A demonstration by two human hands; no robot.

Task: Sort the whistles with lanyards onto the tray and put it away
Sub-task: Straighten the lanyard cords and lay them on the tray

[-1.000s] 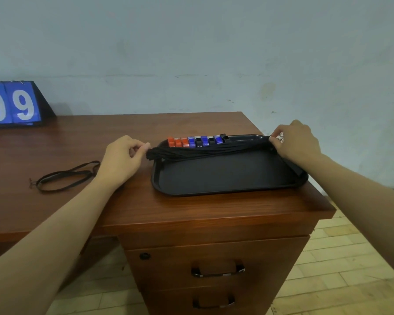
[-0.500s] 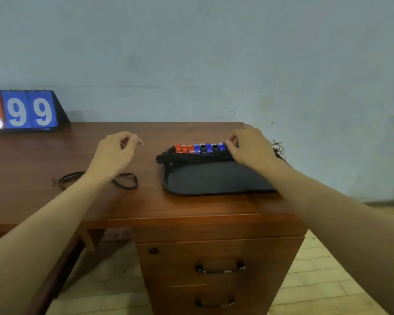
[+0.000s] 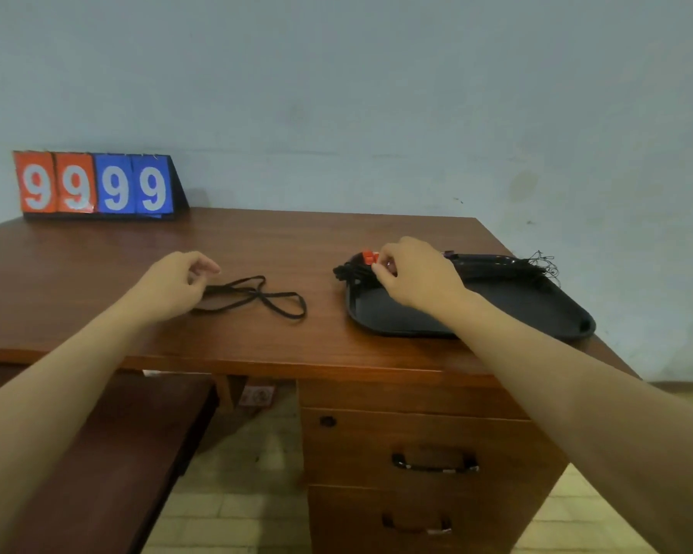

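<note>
Head | orange whistles, black lanyards bunched on black tray

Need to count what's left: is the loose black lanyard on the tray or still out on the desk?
Out. The loose lanyard lies looped on the desk, left of the tray, by the left hand.

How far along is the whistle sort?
Mostly done: whistles sit in a row at the tray's far edge, cords bundled across it. In hand: the right hand works at the row's left end, fingers curled by an orange whistle; the grip itself is hidden. The left hand reaches for the loose lanyard on the desk. Left: add that lanyard, then put the tray away.
</note>
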